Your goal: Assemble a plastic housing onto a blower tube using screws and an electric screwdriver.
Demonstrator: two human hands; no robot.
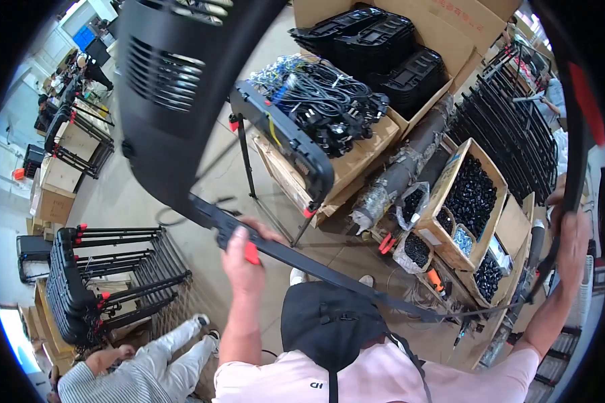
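Raised before me is a large black frame (329, 272) with a slotted plastic housing (158, 127) at its upper left. My left hand (240, 258) is closed round its bar beside the housing, next to a red clip (251, 253). At the far right my right hand (571, 235) grips the frame's other side, below a red part (587, 104); some of those fingers are hidden. The frame is tilted, and its upper part runs out of view. Behind it stands a black panel on legs (289, 138) with red fittings.
Ahead, a carton (464, 27) holds black plastic panels, beside bundled cables (329, 101). On the right are a wooden box (444, 178) of small black parts, a wrapped roll (396, 174), stacked black bars (504, 124) and an orange-handled tool (437, 282). Similar frames (128, 275) and a person (141, 369) are at left.
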